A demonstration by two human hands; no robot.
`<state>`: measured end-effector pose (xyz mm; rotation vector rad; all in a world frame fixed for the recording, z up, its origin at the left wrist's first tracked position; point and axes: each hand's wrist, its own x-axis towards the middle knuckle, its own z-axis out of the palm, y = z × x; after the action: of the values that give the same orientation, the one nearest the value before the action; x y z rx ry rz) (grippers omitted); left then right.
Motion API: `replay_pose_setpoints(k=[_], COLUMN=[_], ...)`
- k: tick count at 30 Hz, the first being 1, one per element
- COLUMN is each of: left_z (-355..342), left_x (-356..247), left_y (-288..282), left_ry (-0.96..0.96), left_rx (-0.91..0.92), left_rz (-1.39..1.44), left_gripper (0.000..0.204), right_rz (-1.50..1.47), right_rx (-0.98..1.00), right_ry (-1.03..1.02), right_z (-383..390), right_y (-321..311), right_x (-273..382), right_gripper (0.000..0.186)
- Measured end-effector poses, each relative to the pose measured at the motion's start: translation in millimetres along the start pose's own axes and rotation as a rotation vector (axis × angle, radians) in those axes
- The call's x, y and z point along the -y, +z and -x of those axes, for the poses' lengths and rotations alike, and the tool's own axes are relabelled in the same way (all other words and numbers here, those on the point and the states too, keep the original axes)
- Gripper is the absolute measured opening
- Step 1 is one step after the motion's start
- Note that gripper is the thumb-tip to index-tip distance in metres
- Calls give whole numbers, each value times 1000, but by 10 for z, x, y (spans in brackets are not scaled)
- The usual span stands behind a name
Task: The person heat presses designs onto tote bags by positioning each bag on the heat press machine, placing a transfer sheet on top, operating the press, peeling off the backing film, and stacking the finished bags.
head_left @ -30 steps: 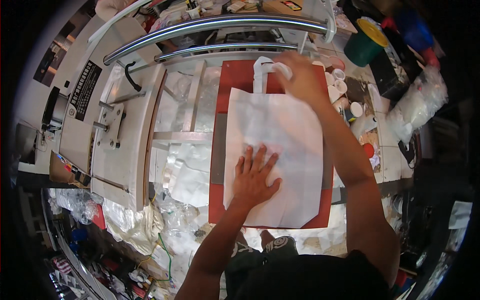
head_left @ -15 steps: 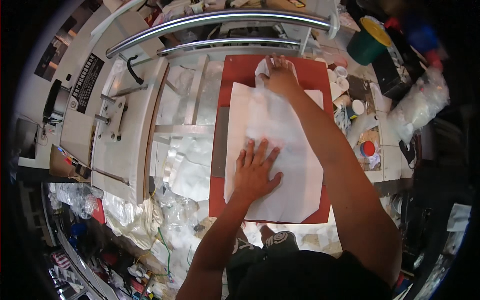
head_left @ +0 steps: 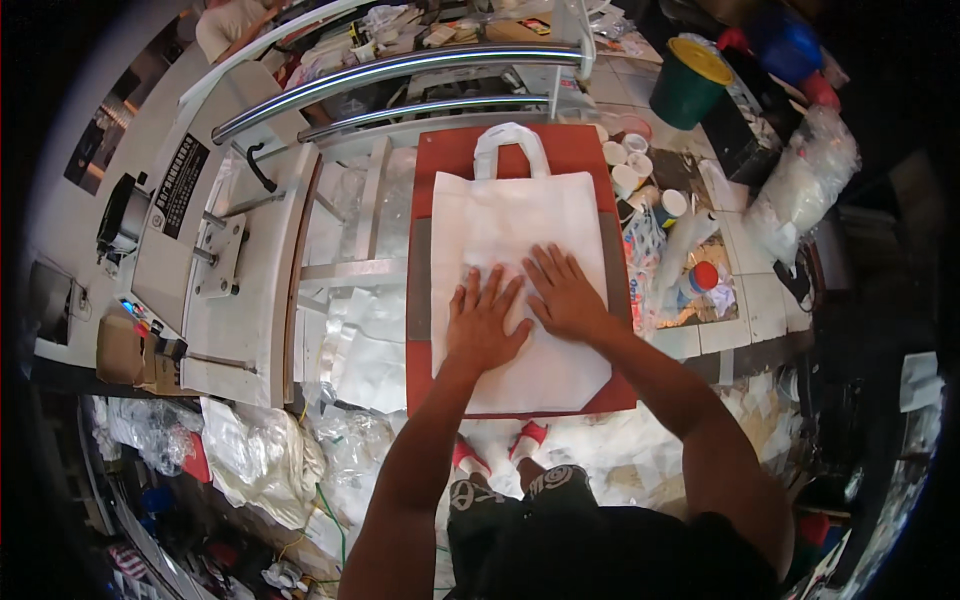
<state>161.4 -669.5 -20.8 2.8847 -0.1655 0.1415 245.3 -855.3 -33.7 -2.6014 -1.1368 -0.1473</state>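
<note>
A white tote bag (head_left: 520, 375) lies flat on a red board (head_left: 430, 155), its looped handle (head_left: 545, 160) spread toward the far edge. My left hand (head_left: 487, 322) rests palm down on the middle of the bag, fingers spread. Just right of it, my right hand (head_left: 566, 298) also lies flat on the fabric, fingers stretched out. Neither hand grips anything. Part of the bag's middle is hidden under both hands. A grey strip (head_left: 420, 265) shows between the bag's left side and the board.
To the left stands a white machine with a flat plate (head_left: 250, 330) and metal rods. Two chrome bars (head_left: 400, 68) cross beyond the board. Cups, a red-capped bottle (head_left: 697, 283) and a green bucket (head_left: 690, 90) stand to the right. Wrapped plastic (head_left: 265, 455) hangs at lower left.
My right hand has left the handle at the far end and come back beside my left hand. The handle, bunched before, now lies as an open loop, and the bag looks flatter.
</note>
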Motion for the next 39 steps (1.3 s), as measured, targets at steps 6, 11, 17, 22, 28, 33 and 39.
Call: replay_pose_setpoints(k=[6,11,17,22,28,33,39], left_z=[52,383,1689,3872,7037,8064,8272], left_x=[224,646,1004,1464,1448,924,721], left_y=[-54,-174,-439,-134,749,745,835], left_ry=[84,-216,-213,-443,-759,-1048,-1174], left_rx=[22,-65,-281,-92,441,781,857], left_rz=[-6,-143,53,67,179,436,500], left_gripper=[67,64,58,49,60,62,58], right_rz=[17,3,132,97,95,-272,-487], right_rx=[-19,-160,87,101,244,-141,314], right_ry=[85,131,382,302,442,-9,345], right_z=[405,268,43,-74,-185,1142,2303], right_y=[-145,-191,-219,31,-104,392,1687], right_x=[41,351,570,569,1101,2302,2356], right_gripper=[59,64,64,59,59,26,28])
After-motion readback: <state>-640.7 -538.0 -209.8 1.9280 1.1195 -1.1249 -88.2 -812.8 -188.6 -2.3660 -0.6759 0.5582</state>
